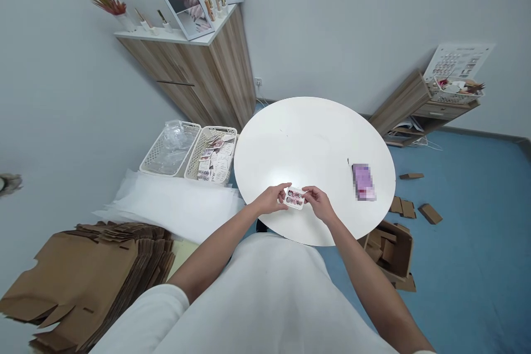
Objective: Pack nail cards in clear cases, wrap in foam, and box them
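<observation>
A small white card of press-on nails (295, 198), with two rows of pink, red and dark pieces, is held over the near part of the round white table (307, 138). My left hand (271, 199) grips its left edge, thumb below and index finger reaching to the top corner. At the right edge, my right hand (318, 202) has its thumb and fingertips closed on the card. Further right on the tabletop lies a purple item (363, 182), blurred out by pixels.
Left of the table stand a white basket of similar cards (230, 171) and a white basket of clear plastic bags (150, 165). White sheets (178, 199) and stacked flat cardboard (83, 271) lie nearer. A cardboard box (404, 254) sits on the floor at right. A wooden cabinet (224, 66) stands behind.
</observation>
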